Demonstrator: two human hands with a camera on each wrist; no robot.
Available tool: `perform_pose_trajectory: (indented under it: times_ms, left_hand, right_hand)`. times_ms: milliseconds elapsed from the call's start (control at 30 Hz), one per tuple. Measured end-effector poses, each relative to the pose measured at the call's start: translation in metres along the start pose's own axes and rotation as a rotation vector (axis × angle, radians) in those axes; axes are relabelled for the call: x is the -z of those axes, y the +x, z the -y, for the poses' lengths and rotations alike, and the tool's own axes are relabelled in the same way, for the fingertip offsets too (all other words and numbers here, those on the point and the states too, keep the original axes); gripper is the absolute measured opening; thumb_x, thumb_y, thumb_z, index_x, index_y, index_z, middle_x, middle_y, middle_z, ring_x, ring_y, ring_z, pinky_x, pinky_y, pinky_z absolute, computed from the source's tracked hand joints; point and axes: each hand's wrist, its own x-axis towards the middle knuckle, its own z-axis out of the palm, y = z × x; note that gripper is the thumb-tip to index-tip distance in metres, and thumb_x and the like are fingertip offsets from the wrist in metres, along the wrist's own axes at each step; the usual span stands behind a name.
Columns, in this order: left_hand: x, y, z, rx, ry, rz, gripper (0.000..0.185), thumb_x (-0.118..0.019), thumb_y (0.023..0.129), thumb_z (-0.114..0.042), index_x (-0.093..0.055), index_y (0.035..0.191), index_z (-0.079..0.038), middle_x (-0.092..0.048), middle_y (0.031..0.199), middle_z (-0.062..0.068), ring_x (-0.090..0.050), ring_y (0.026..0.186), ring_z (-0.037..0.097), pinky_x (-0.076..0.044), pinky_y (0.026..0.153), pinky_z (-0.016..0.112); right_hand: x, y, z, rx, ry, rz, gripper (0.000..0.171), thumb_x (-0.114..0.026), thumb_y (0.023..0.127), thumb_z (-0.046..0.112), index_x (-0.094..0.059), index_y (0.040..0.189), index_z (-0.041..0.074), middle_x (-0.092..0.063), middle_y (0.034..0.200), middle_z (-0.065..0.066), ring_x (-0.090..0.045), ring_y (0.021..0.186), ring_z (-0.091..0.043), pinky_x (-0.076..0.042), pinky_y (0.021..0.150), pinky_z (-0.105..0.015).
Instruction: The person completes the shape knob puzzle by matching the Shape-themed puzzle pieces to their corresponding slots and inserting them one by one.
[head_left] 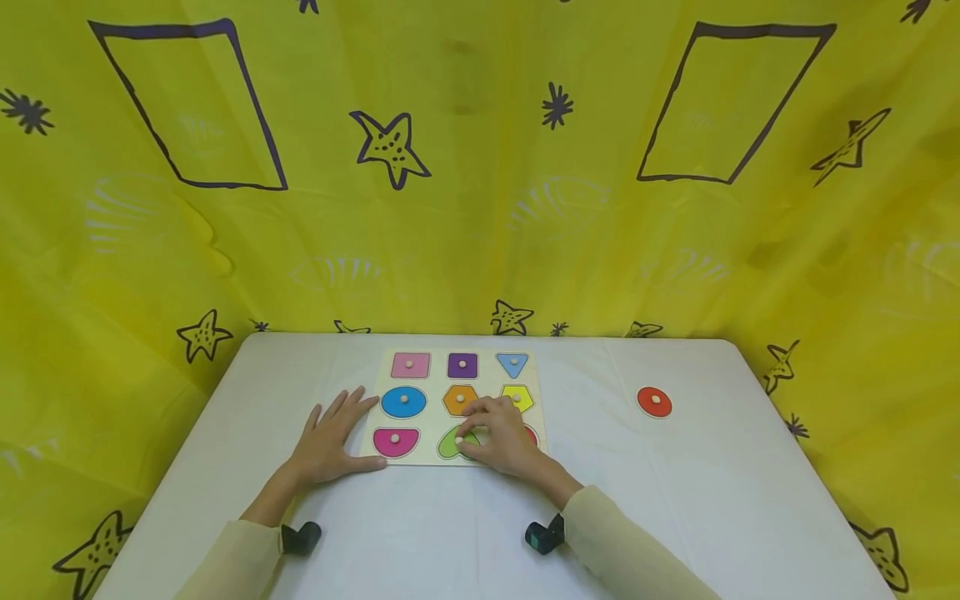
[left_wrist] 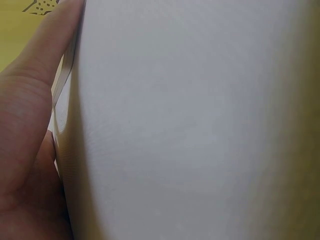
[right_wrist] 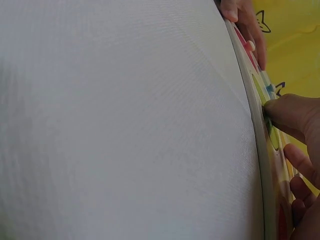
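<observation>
The head camera looks forward and down from above, taking in the whole white desk [head_left: 712,500], the yellow curtain behind, and both hands from well back. The left wrist camera sits low beside the left hand [left_wrist: 25,130], skimming the desktop up close. The right wrist camera skims the desk likewise, towards the puzzle board [right_wrist: 257,130] edge; all three share that desktop.

The puzzle board [head_left: 453,407] lies at the table's [head_left: 675,500] centre, toward twelve o'clock. In its nearest row, the heart piece [head_left: 451,444] sits in the middle recess — the half-round piece [head_left: 395,442] at its nine o'clock, the hexagon piece [head_left: 460,400] at its twelve. A loose round piece [head_left: 654,402] lies on the table, well apart at the board's three o'clock.

The left hand [head_left: 330,437] rests flat at the board's nine o'clock edge; the right hand [head_left: 498,433] lies on the board's near row, fingertips on the heart piece.
</observation>
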Motion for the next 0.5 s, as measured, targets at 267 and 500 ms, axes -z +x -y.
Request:
perform_pose_trajectory:
  times_ms: [267,500]
  left_hand:
    - [0.0012,0.0,-0.0014,0.005,0.003,0.004,0.105,-0.08,0.073,-0.067,-0.042,0.157,-0.017,-0.028,0.167,0.018,-0.015,0.154,0.045,-0.001,0.118,0.073]
    - [-0.0011,-0.0004,-0.0003,-0.001,-0.005,-0.007,0.105,-0.081,0.072,-0.066,-0.042,0.157,-0.016,-0.028,0.166,0.019,-0.015,0.153,0.045,-0.001,0.118,0.073]
  right_hand:
    - [-0.001,0.0009,-0.0014,-0.01,0.005,-0.002,0.005,-0.084,0.083,0.016,-0.081,0.087,0.019,-0.068,0.117,-0.002,-0.049,0.112,-0.028,-0.037,0.099,-0.054]
    - [-0.0013,0.0,-0.0028,-0.014,0.001,0.002,0.004,-0.083,0.084,0.018,-0.081,0.087,0.02,-0.068,0.117,-0.001,-0.05,0.112,-0.029,-0.037,0.1,-0.055]
